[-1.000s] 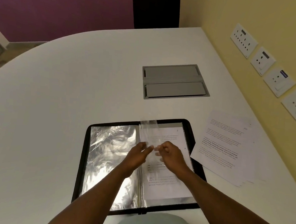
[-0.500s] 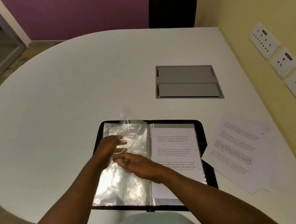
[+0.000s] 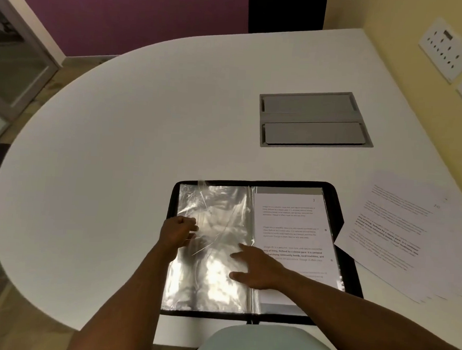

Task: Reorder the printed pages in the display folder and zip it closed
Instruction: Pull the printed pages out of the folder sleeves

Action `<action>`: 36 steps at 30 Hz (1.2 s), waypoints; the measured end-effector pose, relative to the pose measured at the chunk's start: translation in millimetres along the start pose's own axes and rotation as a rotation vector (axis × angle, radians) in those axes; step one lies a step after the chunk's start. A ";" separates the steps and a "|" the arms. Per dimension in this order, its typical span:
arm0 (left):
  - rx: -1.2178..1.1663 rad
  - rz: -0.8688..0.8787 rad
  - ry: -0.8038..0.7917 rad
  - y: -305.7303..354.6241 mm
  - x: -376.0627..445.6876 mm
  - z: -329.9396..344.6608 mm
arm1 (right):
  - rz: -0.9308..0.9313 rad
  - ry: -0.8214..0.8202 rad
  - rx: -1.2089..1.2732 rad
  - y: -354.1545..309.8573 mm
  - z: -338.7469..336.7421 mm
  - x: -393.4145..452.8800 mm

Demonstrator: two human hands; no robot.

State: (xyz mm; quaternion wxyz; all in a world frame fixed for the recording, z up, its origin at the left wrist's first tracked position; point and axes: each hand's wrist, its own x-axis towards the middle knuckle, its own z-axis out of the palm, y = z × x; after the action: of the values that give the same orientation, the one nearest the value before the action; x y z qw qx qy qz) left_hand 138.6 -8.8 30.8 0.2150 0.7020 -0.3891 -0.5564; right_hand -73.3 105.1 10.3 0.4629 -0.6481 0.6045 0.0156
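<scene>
head | L hand [image 3: 179,232] pinches sleeve [image 3: 215,228] edge | R hand [image 3: 256,268] flat, fingers apart, on folder [image 3: 333,208]

Text on the printed page [image 3: 293,227] in the display folder [image 3: 333,208] too small and blurred to read. Same on the loose pages [image 3: 399,234], cut off at the right edge. Left hand [image 3: 177,232] fingertips blurred behind a clear sleeve [image 3: 216,214]. Wall sockets [image 3: 448,50] partly cropped on the right.
</scene>
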 end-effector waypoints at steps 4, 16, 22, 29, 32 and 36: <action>0.010 -0.022 -0.052 -1.4 4.9 -4.6 | -0.052 -0.046 0.000 -7.3 8.0 1.4; 0.308 0.110 0.040 -36.2 15.8 -14.1 | -0.084 -0.044 -0.151 -21.4 10.4 19.9; 0.415 0.198 0.121 -38.5 18.1 -19.4 | -0.116 -0.081 -0.145 -27.0 10.0 30.4; 0.039 -0.031 0.233 -55.0 33.2 -41.4 | -0.136 -0.088 0.010 -34.2 8.7 39.9; -0.036 -0.082 0.198 -56.7 38.6 -46.8 | -0.167 0.248 -0.041 -32.3 7.8 46.2; 0.015 -0.030 0.079 -47.0 38.0 -32.9 | -0.079 0.273 -0.315 -21.6 1.1 56.6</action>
State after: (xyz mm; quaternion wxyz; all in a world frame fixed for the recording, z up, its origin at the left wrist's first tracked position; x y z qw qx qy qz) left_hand 187.2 -14.5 -17.6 0.2164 0.7307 -0.3740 -0.5285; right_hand -40.2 58.8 -10.6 0.2698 -0.7317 0.6260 0.0037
